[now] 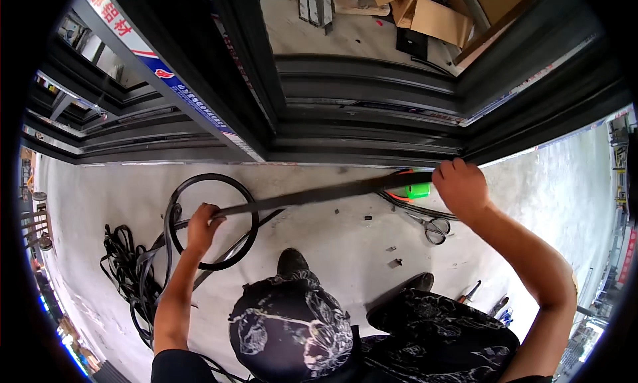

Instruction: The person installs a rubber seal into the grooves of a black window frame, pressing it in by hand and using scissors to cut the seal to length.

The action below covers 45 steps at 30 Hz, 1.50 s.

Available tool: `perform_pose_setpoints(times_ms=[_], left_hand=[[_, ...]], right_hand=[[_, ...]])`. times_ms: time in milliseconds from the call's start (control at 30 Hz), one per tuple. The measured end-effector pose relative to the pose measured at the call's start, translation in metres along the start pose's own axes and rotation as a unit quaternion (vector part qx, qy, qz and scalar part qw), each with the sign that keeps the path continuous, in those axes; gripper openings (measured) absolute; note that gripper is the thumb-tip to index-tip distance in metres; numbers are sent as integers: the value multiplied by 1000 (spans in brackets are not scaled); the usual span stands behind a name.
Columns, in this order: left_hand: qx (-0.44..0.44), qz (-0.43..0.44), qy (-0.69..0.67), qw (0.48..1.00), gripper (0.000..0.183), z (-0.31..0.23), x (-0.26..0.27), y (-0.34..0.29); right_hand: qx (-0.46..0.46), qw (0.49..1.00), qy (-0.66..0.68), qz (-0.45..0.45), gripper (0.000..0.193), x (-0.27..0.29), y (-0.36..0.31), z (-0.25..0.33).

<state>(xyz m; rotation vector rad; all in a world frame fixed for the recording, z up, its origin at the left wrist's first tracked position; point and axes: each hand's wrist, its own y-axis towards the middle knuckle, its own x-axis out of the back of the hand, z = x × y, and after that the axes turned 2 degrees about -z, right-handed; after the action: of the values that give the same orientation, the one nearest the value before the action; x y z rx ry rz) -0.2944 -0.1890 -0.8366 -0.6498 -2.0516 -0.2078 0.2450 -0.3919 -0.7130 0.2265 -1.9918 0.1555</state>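
A flat black rubber strip [319, 194] stretches taut between my two hands, just in front of the dark metal window frame [372, 141]. My left hand [201, 229] pinches its left part, above a black ring-shaped loop [211, 177] on the floor. At the strip's right end my right hand [460, 189] is closed on it, close to the frame's lower edge. From my left hand the strip trails down toward a tangled pile of black strip [126, 263]. My right fingertips are partly hidden behind the hand.
Scissors [436, 231] and a bright green object [418, 189] with orange and black cord lie below my right hand. A screwdriver [472, 292] and small dark bits are on the concrete floor near my shoes. Beyond the frame stands an open cardboard box [438, 22].
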Motion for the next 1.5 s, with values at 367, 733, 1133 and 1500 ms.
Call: perform_pose_setpoints(times_ms=[367, 733, 1133, 1500], left_hand=[[31, 252, 19, 967, 42, -79, 26, 49], [-86, 268, -105, 954, 38, -158, 25, 85], [181, 261, -230, 920, 30, -42, 29, 71], [277, -113, -104, 949, 25, 30, 38, -27]], right_hand=[[-535, 706, 463, -14, 40, -171, -20, 38], [-748, 474, 426, -185, 48, -229, -72, 38], [-709, 401, 537, -221, 58, -216, -15, 57], [-589, 660, 464, -54, 49, -182, -51, 33]])
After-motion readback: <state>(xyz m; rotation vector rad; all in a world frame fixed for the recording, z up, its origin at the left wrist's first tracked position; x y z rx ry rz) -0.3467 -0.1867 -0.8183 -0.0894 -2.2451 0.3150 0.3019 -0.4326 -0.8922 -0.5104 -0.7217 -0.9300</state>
